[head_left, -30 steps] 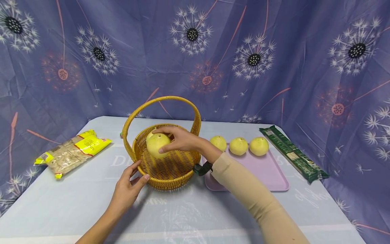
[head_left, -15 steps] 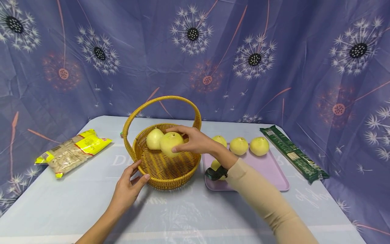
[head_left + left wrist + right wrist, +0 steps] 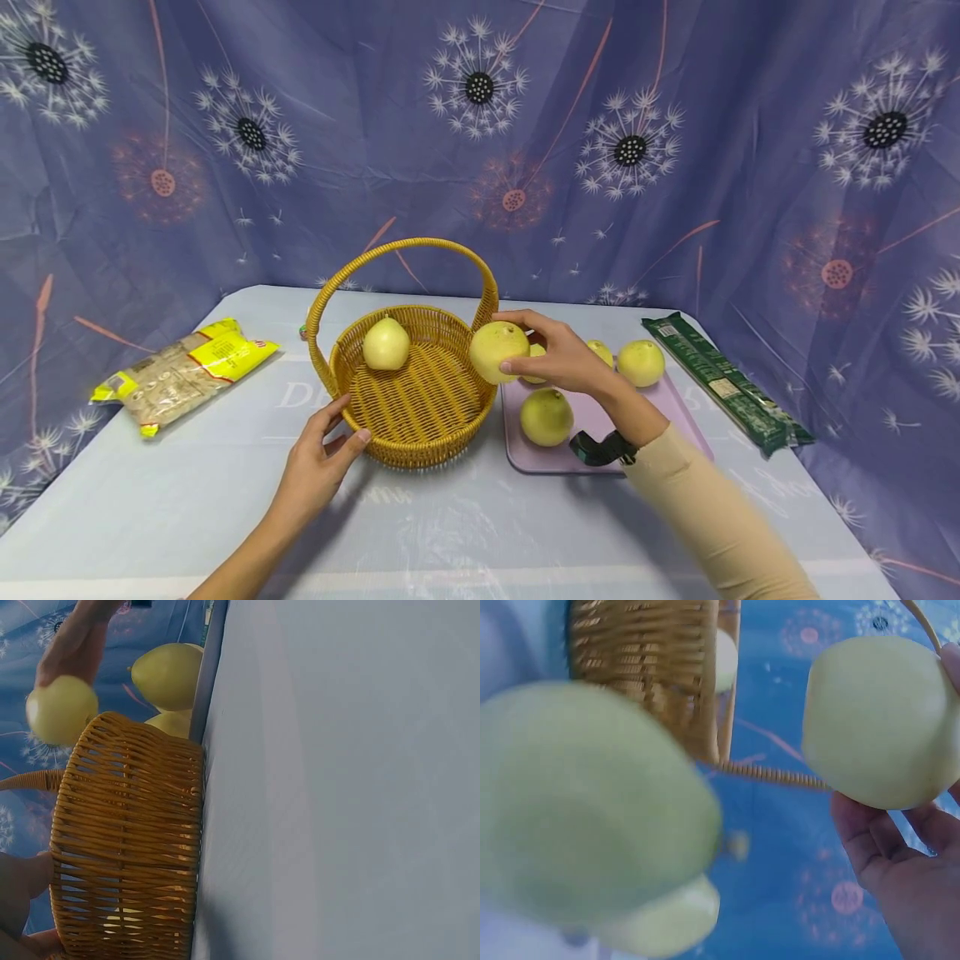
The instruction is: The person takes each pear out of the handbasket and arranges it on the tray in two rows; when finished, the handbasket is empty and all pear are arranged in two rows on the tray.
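My right hand (image 3: 558,354) grips a round yellow-green pear (image 3: 498,352) between thumb and fingers. It holds the pear over the right rim of a woven basket (image 3: 420,454), beside the handle's foot. In the right wrist view, the fingers curl against the underside of this pear (image 3: 881,724). Inside the basket, toward the back left, sits another pear (image 3: 386,343). My left hand (image 3: 318,462) holds the basket's near left rim with thumb and fingertips. The left wrist view shows these fingers (image 3: 37,874) at the wicker wall.
A pink tray (image 3: 600,462) stands right of the basket, bearing several pears, one at its near left corner (image 3: 547,417); some are partly behind my right hand. A green packet (image 3: 723,383) lies far right, a yellow-and-clear bag (image 3: 187,371) far left. A patterned curtain (image 3: 375,125) hangs behind.
My right hand has carried its pear rightward from inside the basket to above the right rim, uncovering the pear left in the basket. My left hand has stayed at the rim.
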`<state>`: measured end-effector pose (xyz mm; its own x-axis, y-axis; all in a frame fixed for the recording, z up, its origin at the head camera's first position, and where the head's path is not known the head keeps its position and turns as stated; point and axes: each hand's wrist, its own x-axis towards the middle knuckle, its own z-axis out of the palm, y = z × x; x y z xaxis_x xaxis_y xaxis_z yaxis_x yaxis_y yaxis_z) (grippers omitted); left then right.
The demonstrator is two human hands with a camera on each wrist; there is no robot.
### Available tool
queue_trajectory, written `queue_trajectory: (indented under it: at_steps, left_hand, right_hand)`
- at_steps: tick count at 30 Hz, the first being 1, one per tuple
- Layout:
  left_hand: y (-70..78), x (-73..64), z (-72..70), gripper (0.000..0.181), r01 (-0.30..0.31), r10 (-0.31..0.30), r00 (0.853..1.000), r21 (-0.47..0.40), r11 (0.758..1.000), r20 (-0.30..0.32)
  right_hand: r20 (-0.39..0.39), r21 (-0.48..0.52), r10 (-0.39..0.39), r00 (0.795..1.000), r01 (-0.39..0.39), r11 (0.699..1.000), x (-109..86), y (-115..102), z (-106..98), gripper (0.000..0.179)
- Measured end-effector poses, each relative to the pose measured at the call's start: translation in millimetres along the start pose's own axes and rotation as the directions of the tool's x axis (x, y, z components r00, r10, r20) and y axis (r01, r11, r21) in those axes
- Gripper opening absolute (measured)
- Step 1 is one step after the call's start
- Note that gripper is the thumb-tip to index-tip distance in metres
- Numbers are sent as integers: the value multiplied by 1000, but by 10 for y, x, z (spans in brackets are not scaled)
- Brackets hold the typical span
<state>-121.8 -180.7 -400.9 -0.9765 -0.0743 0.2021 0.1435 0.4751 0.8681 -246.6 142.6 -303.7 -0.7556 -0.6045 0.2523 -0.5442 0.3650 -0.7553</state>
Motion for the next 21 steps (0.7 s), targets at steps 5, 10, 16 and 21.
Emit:
queue_trajectory:
  at_steps: [5,10,16,21]
  left_hand:
    - [-1,1,1,63,3,-3,1000,-6,1000,5]
    - [9,6,-1,64,15,-15,1000,0,1000,9]
    - [5,6,-4,64,19,-19,1000,0,1000,9]
    - [0,8,-4,64,15,-15,1000,2,1000,6]
  right_hand:
    - [-108,-23,85,991,-88,996,-333,142,-211,61]
    - [-200,-64,131,971,-146,987,-668,347,-377,60]
    - [-269,-82,174,947,-202,976,-960,569,-470,58]
    - [-300,-103,230,926,-271,957,-1106,700,-489,59]
